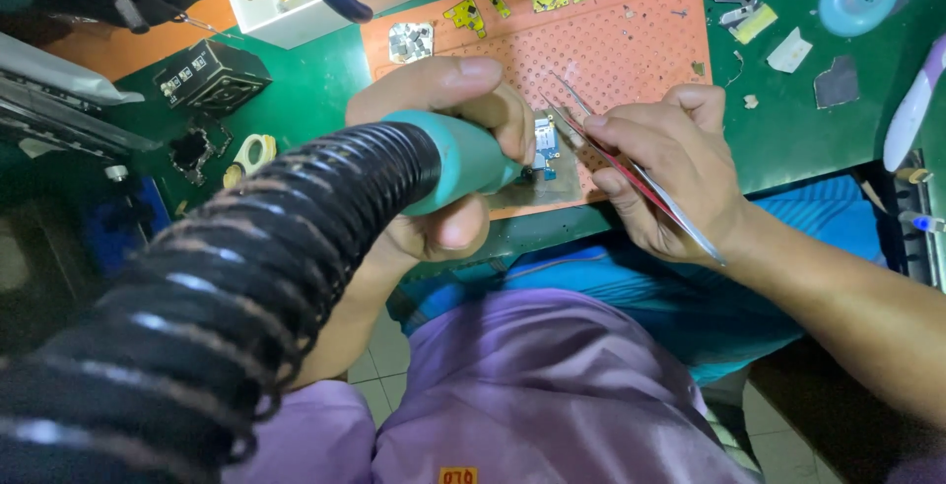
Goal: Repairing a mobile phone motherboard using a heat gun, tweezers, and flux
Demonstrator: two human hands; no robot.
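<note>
Board (545, 147), small, blue, lies beneath teal nozzle (463, 161).

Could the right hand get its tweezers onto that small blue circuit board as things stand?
Probably yes. The right hand holds the tweezers with their tips right beside the small blue circuit board on the orange mat. The left hand with the teal tool crowds the board's other side only.

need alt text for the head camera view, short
The left hand holds a teal hot-air tool over a small blue circuit board while the right hand holds tweezers beside it, on an orange perforated mat.
</note>
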